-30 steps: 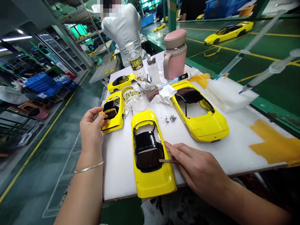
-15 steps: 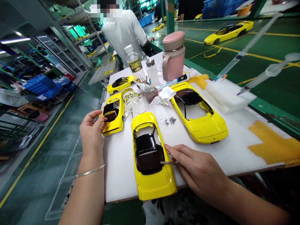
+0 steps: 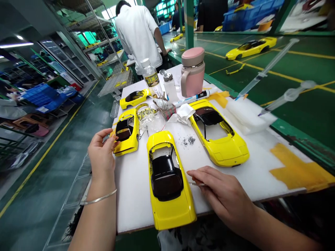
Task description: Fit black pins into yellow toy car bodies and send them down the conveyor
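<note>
A yellow toy car body (image 3: 174, 211) with a black roof lies at the table's front edge. Just right of it, my right hand (image 3: 222, 191) is closed round a thin metal tool (image 3: 196, 184), whose tip points at the body's side. My left hand (image 3: 103, 150) is at the table's left side, thumb and finger curled together beside a second yellow body (image 3: 127, 146); whether anything is between them is too small to tell. A third yellow body (image 3: 230, 150) rests to the right, near a pile of tiny black bits (image 3: 188, 141).
Behind are a fourth yellow body (image 3: 134, 99), a clear bag (image 3: 151, 122), white tissue (image 3: 184, 114), a marker (image 3: 192, 98), a bottle (image 3: 152, 82), a dispenser (image 3: 170, 87) and a pink mug (image 3: 193, 75). Two syringes (image 3: 267, 71) stand at right. A person (image 3: 138, 35) stands beyond the table.
My right hand has drawn back slightly to the right, taking the metal tool's tip off the front body's dark window. The person beyond has leaned over. The view has shifted a little.
</note>
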### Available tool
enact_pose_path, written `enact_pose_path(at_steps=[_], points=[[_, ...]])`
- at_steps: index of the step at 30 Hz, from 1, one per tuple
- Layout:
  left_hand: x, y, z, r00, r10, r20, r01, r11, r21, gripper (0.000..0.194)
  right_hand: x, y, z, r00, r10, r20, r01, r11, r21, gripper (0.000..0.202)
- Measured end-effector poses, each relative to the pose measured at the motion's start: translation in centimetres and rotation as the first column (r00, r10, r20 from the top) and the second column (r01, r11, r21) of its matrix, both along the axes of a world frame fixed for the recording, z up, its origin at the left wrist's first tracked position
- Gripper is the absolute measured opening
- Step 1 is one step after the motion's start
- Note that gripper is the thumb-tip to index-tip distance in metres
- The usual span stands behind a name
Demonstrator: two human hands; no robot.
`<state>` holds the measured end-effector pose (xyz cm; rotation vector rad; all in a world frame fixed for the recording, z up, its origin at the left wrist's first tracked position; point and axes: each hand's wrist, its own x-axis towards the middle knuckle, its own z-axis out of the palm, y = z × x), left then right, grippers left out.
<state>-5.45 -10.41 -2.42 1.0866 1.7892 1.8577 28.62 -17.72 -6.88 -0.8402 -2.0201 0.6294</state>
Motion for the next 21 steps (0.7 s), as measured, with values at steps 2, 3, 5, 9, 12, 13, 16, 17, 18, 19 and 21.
enact_pose_path(at_steps=[2, 3, 5, 9, 12, 13, 16, 17, 18, 19, 21], points=[[-0.3, 0.0, -0.1, 1.000, 0.010, 0.000, -0.010, 1.000, 0.003, 0.029, 0.5, 0.3, 0.9, 0.999, -0.016, -0.047, 0.014, 0.998, -0.055, 0.027], [-0.4, 0.0, -0.2, 1.000, 0.008, -0.001, -0.008, 1.000, 0.004, 0.030, 0.9, 0.8, 1.6, 0.998, -0.043, -0.047, 0.039, 0.997, -0.071, 0.018], [-0.6, 0.0, -0.3, 1.000, -0.003, -0.002, 0.003, 1.000, 0.008, 0.032, 1.8, 2.3, 3.4, 0.993, -0.117, -0.011, 0.117, 0.992, -0.045, 0.008], [-0.7, 0.0, -0.4, 0.999, -0.019, 0.030, 0.018, 1.000, 0.020, 0.036, 2.7, 8.7, 7.6, 0.963, -0.237, 0.128, 0.221, 0.967, 0.130, 0.013], [-0.6, 0.0, -0.2, 0.998, -0.037, 0.043, 0.037, 0.999, 0.010, 0.039, 1.3, 15.0, 9.7, 0.858, -0.362, 0.364, 0.351, 0.931, 0.099, 0.015], [-0.6, 0.0, -0.2, 0.998, -0.043, 0.042, 0.043, 0.999, 0.004, 0.039, 0.4, 16.9, 9.9, 0.799, -0.385, 0.463, 0.403, 0.913, 0.063, 0.016], [-0.6, -0.1, 0.0, 0.997, -0.043, 0.056, 0.044, 0.999, -0.009, 0.041, -2.1, 21.0, 9.6, 0.737, -0.379, 0.559, 0.469, 0.883, -0.020, 0.018], [-0.6, 0.0, 0.1, 0.997, -0.040, 0.067, 0.041, 0.999, -0.009, 0.041, -2.7, 21.9, 9.3, 0.739, -0.374, 0.560, 0.480, 0.876, -0.049, 0.019], [-0.6, 0.0, 0.1, 0.996, -0.037, 0.079, 0.038, 0.999, -0.009, 0.042, -3.1, 22.5, 8.9, 0.748, -0.369, 0.551, 0.487, 0.870, -0.079, 0.020], [-0.6, 0.0, 0.1, 0.995, -0.036, 0.090, 0.037, 0.999, -0.008, 0.042, -3.3, 23.0, 8.6, 0.765, -0.364, 0.532, 0.490, 0.865, -0.112, 0.020], [-0.6, 0.0, 0.2, 0.993, -0.044, 0.107, 0.045, 0.999, -0.011, 0.045, -3.1, 23.6, 8.5, 0.818, -0.354, 0.453, 0.476, 0.860, -0.187, 0.025]])
